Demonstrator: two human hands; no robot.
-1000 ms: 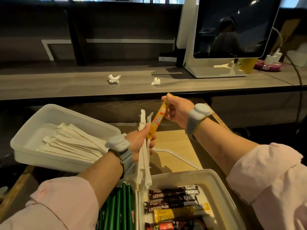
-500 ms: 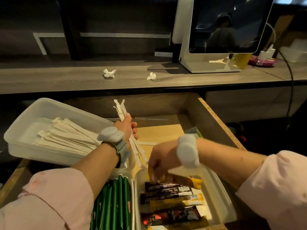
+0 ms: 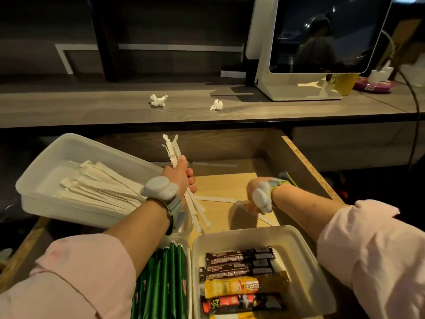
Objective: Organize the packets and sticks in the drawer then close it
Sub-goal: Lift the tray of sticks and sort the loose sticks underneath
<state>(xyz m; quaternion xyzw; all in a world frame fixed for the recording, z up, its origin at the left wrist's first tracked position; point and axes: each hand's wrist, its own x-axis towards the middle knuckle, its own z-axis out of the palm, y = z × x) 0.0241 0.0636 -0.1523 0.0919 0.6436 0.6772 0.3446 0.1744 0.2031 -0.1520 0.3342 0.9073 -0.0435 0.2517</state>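
My left hand [image 3: 181,178] is shut on a bundle of white paper-wrapped sticks [image 3: 171,146], held tilted over the open wooden drawer [image 3: 308,166]. Beside it, a white tray [image 3: 69,140] holds several more white sticks [image 3: 96,183]. My right hand [image 3: 251,188] is down on the drawer floor among loose white sticks [image 3: 216,199]; its fingers are hidden behind the wrist device. The near-right tray [image 3: 305,256] holds dark brown packets [image 3: 239,257], a yellow packet [image 3: 241,286] and a red-black one [image 3: 239,303]. Green sticks [image 3: 165,284] lie in a tray to its left.
Above the drawer runs a grey wooden counter [image 3: 92,109] with two crumpled paper balls [image 3: 158,100] [image 3: 216,105]. A white-framed screen [image 3: 322,35] stands at the back right beside a yellow cup [image 3: 345,84]. A black cable [image 3: 414,107] hangs down on the right.
My right hand took the yellow packet down into the near-right tray, let it go, then moved to the drawer floor. My left hand lowered a little with the white sticks.
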